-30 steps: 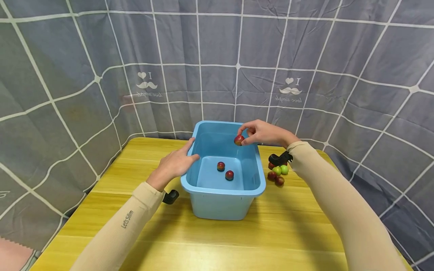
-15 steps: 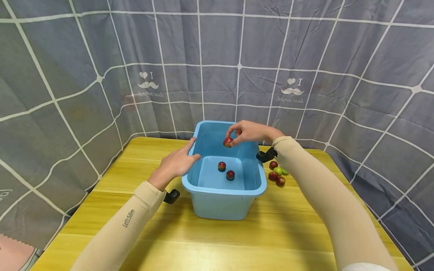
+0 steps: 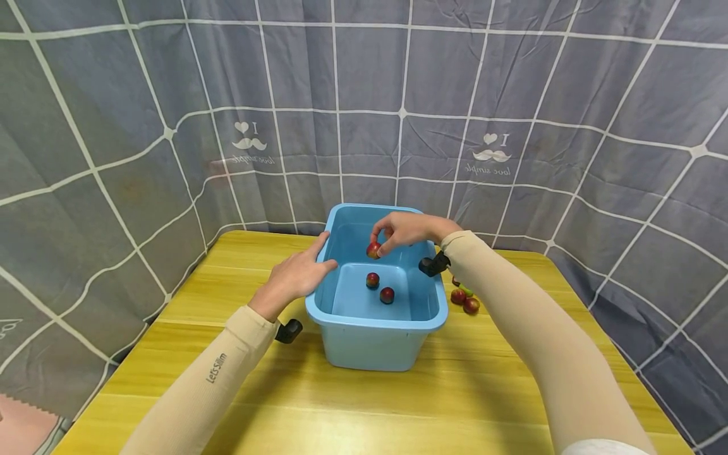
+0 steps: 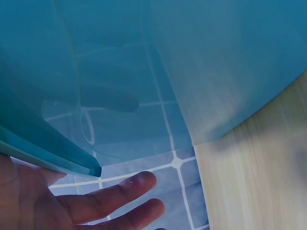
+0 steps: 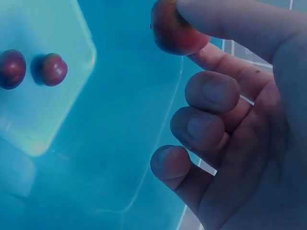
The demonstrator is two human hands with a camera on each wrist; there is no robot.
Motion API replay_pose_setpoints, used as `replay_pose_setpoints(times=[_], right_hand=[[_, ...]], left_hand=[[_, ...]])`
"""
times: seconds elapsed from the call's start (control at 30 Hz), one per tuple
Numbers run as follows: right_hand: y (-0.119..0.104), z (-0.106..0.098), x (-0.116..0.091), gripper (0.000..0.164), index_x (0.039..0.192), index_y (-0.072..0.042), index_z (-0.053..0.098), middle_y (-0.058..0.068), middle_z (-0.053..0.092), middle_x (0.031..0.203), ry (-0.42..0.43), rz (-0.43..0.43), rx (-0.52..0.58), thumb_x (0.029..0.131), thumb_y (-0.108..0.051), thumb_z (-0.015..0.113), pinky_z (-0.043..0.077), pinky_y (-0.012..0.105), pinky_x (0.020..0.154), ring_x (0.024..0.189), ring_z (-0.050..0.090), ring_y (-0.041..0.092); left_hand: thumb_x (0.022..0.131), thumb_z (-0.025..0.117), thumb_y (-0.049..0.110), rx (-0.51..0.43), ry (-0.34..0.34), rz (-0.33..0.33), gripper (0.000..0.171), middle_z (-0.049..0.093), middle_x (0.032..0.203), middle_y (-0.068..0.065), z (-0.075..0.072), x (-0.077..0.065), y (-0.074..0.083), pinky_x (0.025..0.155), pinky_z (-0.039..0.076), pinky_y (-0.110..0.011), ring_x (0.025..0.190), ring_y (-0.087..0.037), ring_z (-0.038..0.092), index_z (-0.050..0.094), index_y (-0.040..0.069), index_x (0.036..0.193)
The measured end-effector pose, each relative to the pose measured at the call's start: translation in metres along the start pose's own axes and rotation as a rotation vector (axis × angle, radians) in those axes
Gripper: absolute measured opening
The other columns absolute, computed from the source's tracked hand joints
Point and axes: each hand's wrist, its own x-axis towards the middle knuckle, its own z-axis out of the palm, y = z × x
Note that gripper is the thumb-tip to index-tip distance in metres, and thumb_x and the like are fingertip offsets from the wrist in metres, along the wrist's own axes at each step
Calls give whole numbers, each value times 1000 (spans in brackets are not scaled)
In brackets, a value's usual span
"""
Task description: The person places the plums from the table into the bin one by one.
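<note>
A light blue plastic tub [image 3: 375,324] stands on the table. My left hand [image 3: 298,272] rests on its left rim, thumb over the inside; in the left wrist view the fingers [image 4: 112,199] reach out straight below the rim, outside the wall. Over the tub's inside, my right hand [image 3: 406,229] pinches a red plum [image 3: 373,251] between thumb and index finger. The right wrist view shows this plum [image 5: 175,28] at the fingertips, the other fingers loosely bent. Two more red plums [image 3: 372,280] lie apart on the tub floor.
To the right of the tub sits a small group of red plums [image 3: 471,306] with a green fruit [image 3: 466,291], partly hidden by the right sleeve. The wooden table [image 3: 364,411] is ringed at back and sides by a grey checked curtain [image 3: 364,76].
My right hand has travelled left from the tub's right side and sunk a little lower inside it, holding the plum throughout. The left hand keeps its place on the rim.
</note>
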Motion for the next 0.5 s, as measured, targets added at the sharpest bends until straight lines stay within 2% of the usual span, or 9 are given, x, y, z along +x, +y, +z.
replay_pose_setpoints(times=[0.2, 0.5], right_hand=[[-1, 0, -1, 25, 115, -17, 68, 0, 47, 67, -16, -17, -16, 92, -26, 74, 39, 29, 62, 63, 45, 16], [3, -6, -19, 26, 117, -17, 69, 7, 55, 75, 33, 7, 12, 93, -27, 73, 41, 31, 65, 67, 48, 18]], left_hand=[[98, 40, 56, -7, -6, -1, 76, 42, 158, -14, -2, -2, 2, 81, 51, -51, 127, -40, 56, 5, 37, 163], [98, 40, 57, 8, -6, -9, 77, 42, 158, -14, -1, -2, 1, 76, 50, -47, 127, -40, 56, 4, 38, 163]])
